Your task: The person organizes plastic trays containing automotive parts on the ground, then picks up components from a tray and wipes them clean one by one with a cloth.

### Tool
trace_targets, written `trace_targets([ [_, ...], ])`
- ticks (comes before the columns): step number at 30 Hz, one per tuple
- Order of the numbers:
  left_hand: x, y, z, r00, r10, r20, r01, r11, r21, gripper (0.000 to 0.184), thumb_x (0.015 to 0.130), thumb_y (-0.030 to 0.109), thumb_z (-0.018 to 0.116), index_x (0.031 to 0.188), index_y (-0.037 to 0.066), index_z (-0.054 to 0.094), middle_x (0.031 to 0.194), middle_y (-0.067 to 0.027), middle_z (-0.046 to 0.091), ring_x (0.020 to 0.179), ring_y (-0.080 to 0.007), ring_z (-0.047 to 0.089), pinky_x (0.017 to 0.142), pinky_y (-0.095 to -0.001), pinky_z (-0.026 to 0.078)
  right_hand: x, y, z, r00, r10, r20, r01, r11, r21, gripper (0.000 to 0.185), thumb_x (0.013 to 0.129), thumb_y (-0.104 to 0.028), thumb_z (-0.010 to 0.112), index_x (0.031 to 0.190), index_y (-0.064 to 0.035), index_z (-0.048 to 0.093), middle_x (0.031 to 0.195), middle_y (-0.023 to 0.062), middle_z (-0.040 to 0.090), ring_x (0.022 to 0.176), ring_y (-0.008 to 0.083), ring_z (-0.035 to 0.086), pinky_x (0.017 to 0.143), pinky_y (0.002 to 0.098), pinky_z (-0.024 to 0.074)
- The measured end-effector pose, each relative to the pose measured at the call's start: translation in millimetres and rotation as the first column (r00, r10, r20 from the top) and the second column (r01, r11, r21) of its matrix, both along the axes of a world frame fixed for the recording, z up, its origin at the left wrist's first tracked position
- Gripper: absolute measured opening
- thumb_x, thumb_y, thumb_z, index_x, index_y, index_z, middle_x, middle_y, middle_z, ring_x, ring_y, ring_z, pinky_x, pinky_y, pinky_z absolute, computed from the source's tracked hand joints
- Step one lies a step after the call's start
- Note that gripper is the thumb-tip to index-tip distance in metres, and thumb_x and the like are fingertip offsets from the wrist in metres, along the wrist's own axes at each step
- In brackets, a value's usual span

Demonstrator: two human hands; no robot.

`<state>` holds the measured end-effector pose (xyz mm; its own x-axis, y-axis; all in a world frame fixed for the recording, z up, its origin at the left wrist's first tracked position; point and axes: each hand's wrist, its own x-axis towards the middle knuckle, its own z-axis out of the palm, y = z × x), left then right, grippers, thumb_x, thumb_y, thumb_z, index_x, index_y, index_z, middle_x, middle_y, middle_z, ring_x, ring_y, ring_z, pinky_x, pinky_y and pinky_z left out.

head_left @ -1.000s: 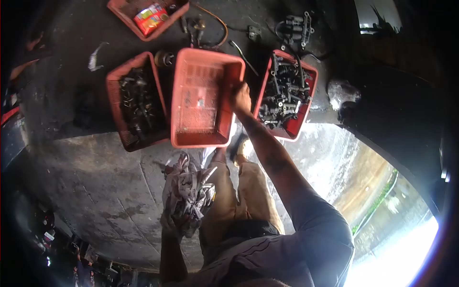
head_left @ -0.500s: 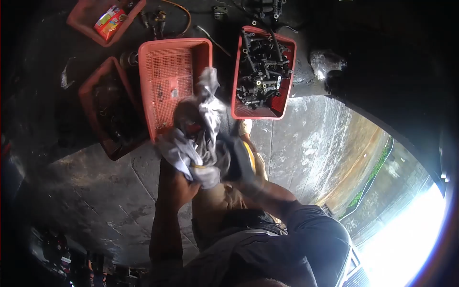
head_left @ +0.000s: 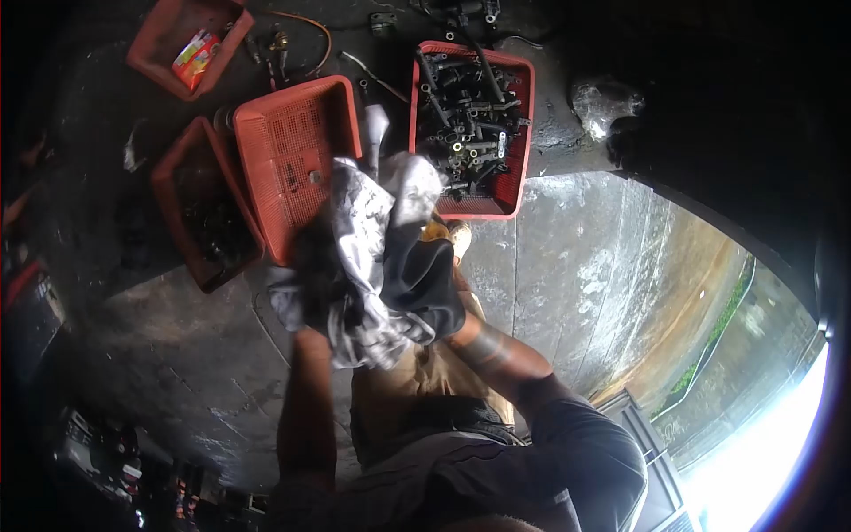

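Two hands, buried in rags (head_left: 368, 253), end the left arm (head_left: 308, 390) and right arm (head_left: 501, 350); their grip cannot be told. The rags cover the middle bin's (head_left: 279, 133) near right corner from view, by the dark floor's (head_left: 551, 161) near edge, left of the parts (head_left: 474, 120).

1. Both hands: hidden by cloth (head_left: 363, 257); grip can't be read.
2. Cloth's left end blurred.
3. Middle basket (head_left: 292, 142): near right corner behind cloth.
4. Left basket (head_left: 182, 146): contents too dark to identify.
5. Upper basket (head_left: 146, 58): cut off by top edge.
6. Packet (head_left: 196, 60): lettering too small.
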<state>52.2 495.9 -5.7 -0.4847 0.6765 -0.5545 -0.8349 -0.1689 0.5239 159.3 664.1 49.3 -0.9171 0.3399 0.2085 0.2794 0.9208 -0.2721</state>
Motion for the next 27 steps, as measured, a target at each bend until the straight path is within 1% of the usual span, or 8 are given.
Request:
trace_targets([
  [3, 57.5, 32.6, 23.3, 0.963, 0.049, 0.265, -0.07, 0.995, 0.071, 0.065, 0.075, 0.031, 0.066, 0.129, 0.007, 0.04, 0.12, -0.0129, 0.052, 0.11, -0.0229, 0.051, 0.096, -0.0381, 0.039, 10.9, -6.0, 12.4, 0.965, -0.042, 0.258, -0.146, 0.731, 0.666, 0.022, 0.072, 0.003, 0.052, 0.091, 0.0095, 0.06, 0.084, 0.0195, 0.06, 0.067, 0.0284, 0.057, 0.052, 0.0377, 0.0504],
  [5, 72.7, 42.5, 32.5, 0.927, 0.051, 0.373, -0.1, 0.988, 0.115, 0.065, 0.075, 0.028, 0.067, 0.129, 0.007, 0.04, 0.119, -0.0121, 0.053, 0.11, -0.0228, 0.051, 0.096, -0.0377, 0.04, 70.7, -5.5, -20.1, 0.959, 0.072, -0.275, -0.11, 0.986, -0.128, 0.039, 0.073, -0.011, 0.052, 0.103, 0.0127, 0.055, 0.1, 0.0252, 0.056, 0.081, 0.0294, 0.059, 0.073, 0.0382, 0.0495],
  [7, 72.9, 49.8, 38.7, 0.889, 0.013, 0.458, -0.091, 0.985, 0.149, 0.065, 0.074, 0.026, 0.068, 0.129, 0.006, 0.039, 0.118, -0.0113, 0.054, 0.11, -0.0227, 0.051, 0.096, -0.0373, 0.04, 87.5, -0.7, -40.7, 0.866, 0.032, 0.498, -0.467, 0.405, 0.786, 0.014, 0.082, -0.008, 0.052, 0.088, -0.0016, 0.062, 0.085, 0.0105, 0.061, 0.069, 0.0136, 0.057, 0.059, 0.0306, 0.0474],
  [11, 13.9, 51.4, 40.5, 0.994, -0.104, 0.017, 0.102, 0.991, 0.09, 0.06, 0.079, 0.016, 0.054, 0.133, 0.002, 0.032, 0.127, -0.0149, 0.047, 0.115, -0.0278, 0.048, 0.096, -0.0434, 0.039, 77.3, 92.6, -14.7, 0.968, -0.077, -0.237, -0.018, 0.926, -0.377, 0.024, 0.077, -0.021, 0.062, 0.093, -0.0033, 0.061, 0.109, 0.0187, 0.052, 0.093, 0.0332, 0.052, 0.073, 0.0401, 0.044],
  [16, -114.4, 157.5, 139.0, 0.931, -0.019, -0.364, 0.143, 0.938, 0.316, 0.039, 0.086, 0.007, 0.049, 0.124, -0.001, 0.043, 0.119, -0.015, 0.052, 0.114, -0.0278, 0.048, 0.096, -0.0435, 0.039, 108.9, 164.6, -70.6, 0.881, -0.472, -0.018, 0.454, 0.857, -0.246, 0.041, 0.073, -0.019, 0.067, 0.108, -0.0012, 0.053, 0.107, 0.0238, 0.049, 0.097, 0.0399, 0.049, 0.08, 0.0445, 0.042],
  [19, -212.1, 228.7, 119.0, -0.101, -0.315, -0.944, -0.147, 0.943, -0.299, 0.045, 0.079, 0.016, 0.064, 0.119, 0.003, 0.048, 0.115, -0.0144, 0.056, 0.102, -0.0263, 0.056, 0.086, -0.0379, 0.044, 131.3, 181.3, -127.5, 0.824, -0.564, 0.06, 0.562, 0.798, -0.217, 0.05, 0.073, -0.02, 0.069, 0.115, -0.0026, 0.049, 0.111, 0.0212, 0.049, 0.099, 0.038, 0.05, 0.082, 0.0432, 0.0424],
  [23, -166.3, 300.2, 70.8, 0.5, -0.321, -0.804, -0.279, 0.819, -0.501, 0.056, 0.073, 0.021, 0.07, 0.12, 0.003, 0.047, 0.114, -0.0162, 0.057, 0.097, -0.0258, 0.058, 0.081, -0.0323, 0.045, 116.1, 166.6, -147.8, 0.747, -0.563, 0.354, 0.654, 0.72, -0.234, 0.066, 0.074, -0.032, 0.065, 0.132, -0.0134, 0.039, 0.129, 0.0225, 0.037, 0.117, 0.0386, 0.04, 0.094, 0.0535, 0.0324],
  [27, -154.2, 270.2, -31.0, -0.141, -0.816, -0.56, -0.194, 0.578, -0.793, 0.071, 0.067, 0.025, 0.073, 0.127, 0.008, 0.041, 0.126, -0.0206, 0.046, 0.108, -0.0313, 0.051, 0.089, -0.0341, 0.042, 116.3, 163.1, -178.6, 0.7, -0.526, 0.484, 0.653, 0.745, -0.135, 0.065, 0.073, -0.022, 0.063, 0.133, -0.0181, 0.038, 0.134, 0.019, 0.033, 0.122, 0.0344, 0.036, 0.093, 0.06, 0.0289],
])
